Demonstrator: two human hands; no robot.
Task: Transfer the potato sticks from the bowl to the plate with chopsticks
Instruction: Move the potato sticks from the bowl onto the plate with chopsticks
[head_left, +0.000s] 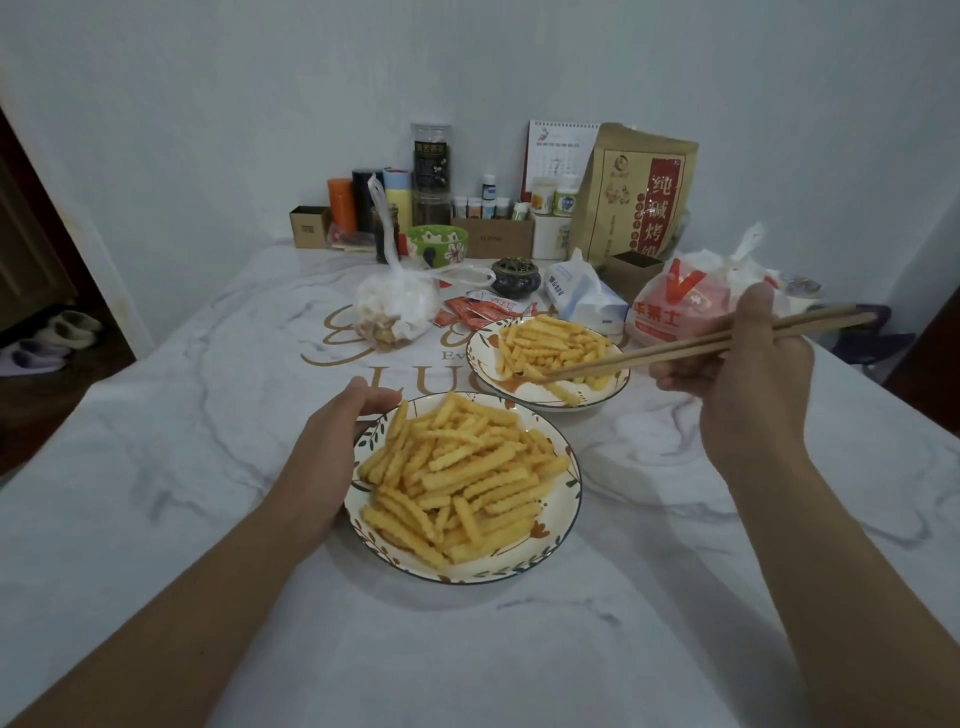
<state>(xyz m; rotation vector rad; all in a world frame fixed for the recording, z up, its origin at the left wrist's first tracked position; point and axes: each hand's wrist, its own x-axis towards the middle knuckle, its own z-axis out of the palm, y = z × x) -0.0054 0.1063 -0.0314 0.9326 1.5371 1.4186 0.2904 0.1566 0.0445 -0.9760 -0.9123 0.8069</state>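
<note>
Two white dishes with leaf patterns hold crinkle-cut potato sticks. The near plate (569, 512) is piled with sticks (457, 478). The far bowl (480, 358) holds a smaller heap (545, 343). My right hand (748, 358) grips a pair of wooden chopsticks (675, 349). Their tips reach over the bowl's near rim and pinch one potato stick (563, 392). My left hand (337, 447) rests against the near plate's left rim, fingers curled around its edge.
A marbled white cloth (182, 493) covers the table. Behind the dishes lie a knotted snack bag (397, 306), red sauce packets (472, 312), a tissue pack (582, 293), a red-and-white plastic bag (680, 301) and a brown paper bag (636, 197). Jars and boxes line the wall.
</note>
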